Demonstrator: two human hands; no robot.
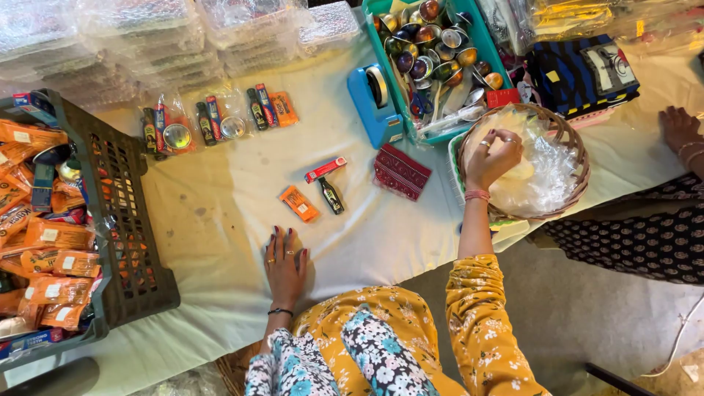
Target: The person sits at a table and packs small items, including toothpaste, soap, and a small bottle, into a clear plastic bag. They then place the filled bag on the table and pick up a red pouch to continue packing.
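My left hand lies flat, palm down, on the white cloth near the table's front edge, holding nothing. Just beyond it lie an orange sachet, a small dark bottle and a thin red tube. My right hand reaches into a round wicker basket and pinches the clear plastic bags heaped inside. A maroon patterned pouch rests between the loose items and the basket.
A dark crate of orange packets stands at left. Packed sets in clear bags line the back, with stacked plastic boxes behind. A blue tape dispenser adjoins a teal tray of metal cups and spoons. Another person's hand rests at right.
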